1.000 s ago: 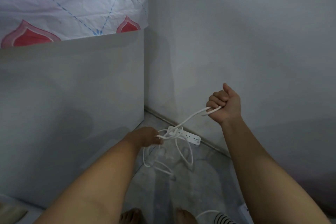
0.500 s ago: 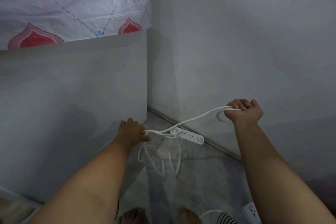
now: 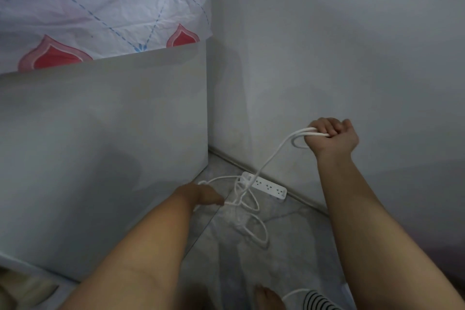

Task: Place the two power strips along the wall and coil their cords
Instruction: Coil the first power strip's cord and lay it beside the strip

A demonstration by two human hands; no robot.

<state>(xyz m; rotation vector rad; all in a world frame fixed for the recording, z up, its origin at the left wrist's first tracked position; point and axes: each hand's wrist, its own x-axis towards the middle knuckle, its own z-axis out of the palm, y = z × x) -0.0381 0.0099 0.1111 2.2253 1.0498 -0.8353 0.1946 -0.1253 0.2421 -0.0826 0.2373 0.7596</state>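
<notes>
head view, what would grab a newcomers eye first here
The right hand, raised near the wall, grips loops of white cord that run down to a white power strip lying along the wall's base. Lower left, the left hand pinches the same cord near the floor. Top left, a sheet with red hearts stands out.

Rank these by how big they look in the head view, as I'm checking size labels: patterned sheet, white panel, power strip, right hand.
1. white panel
2. patterned sheet
3 and 4, unsure: the right hand looks slightly bigger than the power strip, but it is nearer the camera.
</notes>
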